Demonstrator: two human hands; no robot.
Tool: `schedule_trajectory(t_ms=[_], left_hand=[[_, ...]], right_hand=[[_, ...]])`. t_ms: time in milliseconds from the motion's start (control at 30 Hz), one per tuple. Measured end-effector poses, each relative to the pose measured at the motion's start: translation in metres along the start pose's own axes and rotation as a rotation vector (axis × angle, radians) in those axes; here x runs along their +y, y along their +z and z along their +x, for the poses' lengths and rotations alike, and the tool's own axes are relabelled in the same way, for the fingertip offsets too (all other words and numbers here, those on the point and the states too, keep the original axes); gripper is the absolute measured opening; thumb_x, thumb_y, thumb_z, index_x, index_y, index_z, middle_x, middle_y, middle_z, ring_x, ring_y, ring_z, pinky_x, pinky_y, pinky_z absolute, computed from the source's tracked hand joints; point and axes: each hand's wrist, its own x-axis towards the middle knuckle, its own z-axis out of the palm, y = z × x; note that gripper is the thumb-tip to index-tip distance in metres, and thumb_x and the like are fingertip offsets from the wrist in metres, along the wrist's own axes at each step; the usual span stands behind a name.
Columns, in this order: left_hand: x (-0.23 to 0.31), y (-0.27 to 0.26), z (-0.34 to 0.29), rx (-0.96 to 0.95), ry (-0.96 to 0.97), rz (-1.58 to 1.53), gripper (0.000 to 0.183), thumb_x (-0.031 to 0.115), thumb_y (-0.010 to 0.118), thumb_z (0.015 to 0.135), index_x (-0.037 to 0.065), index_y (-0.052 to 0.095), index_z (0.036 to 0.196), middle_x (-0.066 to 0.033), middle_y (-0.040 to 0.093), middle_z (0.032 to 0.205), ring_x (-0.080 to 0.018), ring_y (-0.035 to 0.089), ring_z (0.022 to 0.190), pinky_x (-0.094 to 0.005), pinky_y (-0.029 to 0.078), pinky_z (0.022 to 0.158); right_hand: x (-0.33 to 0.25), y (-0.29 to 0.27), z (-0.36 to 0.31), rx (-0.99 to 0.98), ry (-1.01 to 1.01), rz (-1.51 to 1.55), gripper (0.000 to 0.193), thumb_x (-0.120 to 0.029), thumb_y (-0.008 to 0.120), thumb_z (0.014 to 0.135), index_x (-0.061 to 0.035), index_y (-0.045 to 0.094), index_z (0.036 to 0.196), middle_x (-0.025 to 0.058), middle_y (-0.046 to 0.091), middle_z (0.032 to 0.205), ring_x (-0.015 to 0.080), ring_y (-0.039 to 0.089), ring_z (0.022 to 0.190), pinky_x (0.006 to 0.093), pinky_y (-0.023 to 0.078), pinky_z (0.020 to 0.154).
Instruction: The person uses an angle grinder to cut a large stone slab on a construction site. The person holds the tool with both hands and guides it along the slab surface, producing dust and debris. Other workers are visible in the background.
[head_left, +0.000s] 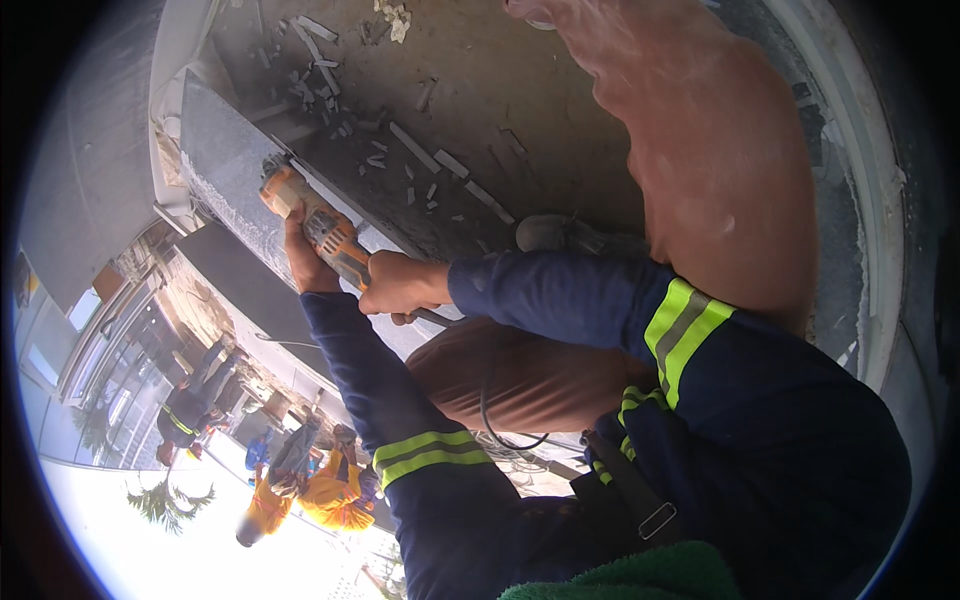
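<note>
Both my hands are closed around an orange and grey angle grinder (336,240). My left hand (306,258) grips the body near its head, with the fingers partly hidden behind it. Around the rear end wraps my right hand (402,284). The grinder's head lies at the edge of a long pale grey slab (222,135); whether the disc touches the slab cannot be made out. A dark power cord (484,400) hangs below, near my legs.
Broken grey strips (415,148) and chips litter the dusty floor (560,120) beside my brown-trousered leg (720,150) and shoe (545,233). A dark panel (240,275) stands along the slab's outer side. Several people, some in orange clothing (330,497), are in the background.
</note>
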Motion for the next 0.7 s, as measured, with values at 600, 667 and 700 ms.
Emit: schedule_trajectory(t_ms=[600, 667, 700], left_hand=[[-0.007, 0.013, -0.018, 0.010, 0.015, -0.058, 0.049, 0.050, 0.062, 0.098, 0.003, 0.058, 0.108, -0.0126, 0.067, 0.083, -0.0269, 0.070, 0.068, -0.0422, 0.061, 0.061], [-0.006, 0.015, -0.019, 0.011, 0.005, -0.070, 0.048, 0.049, 0.062, 0.098, 0.003, 0.058, 0.109, -0.0127, 0.067, 0.083, -0.0265, 0.070, 0.068, -0.0413, 0.061, 0.060], [-0.006, 0.016, -0.020, 0.007, 0.004, -0.063, 0.048, 0.049, 0.062, 0.098, 0.003, 0.058, 0.109, -0.0127, 0.067, 0.083, -0.0266, 0.070, 0.068, -0.0413, 0.061, 0.060]], right_hand=[[-0.004, -0.004, -0.022, 0.001, 0.042, -0.055, 0.028, -0.005, 0.067, 0.082, 0.0171, 0.060, 0.097, 0.0219, 0.066, 0.075, 0.0269, 0.068, 0.053, 0.0371, 0.051, 0.041], [-0.002, -0.004, -0.021, 0.000, 0.031, -0.068, 0.029, -0.006, 0.067, 0.083, 0.0171, 0.060, 0.098, 0.0215, 0.066, 0.074, 0.0264, 0.068, 0.053, 0.0373, 0.051, 0.041], [-0.001, -0.004, -0.020, 0.000, 0.025, -0.074, 0.029, -0.006, 0.067, 0.083, 0.0172, 0.060, 0.098, 0.0213, 0.066, 0.074, 0.0262, 0.068, 0.053, 0.0374, 0.051, 0.041]])
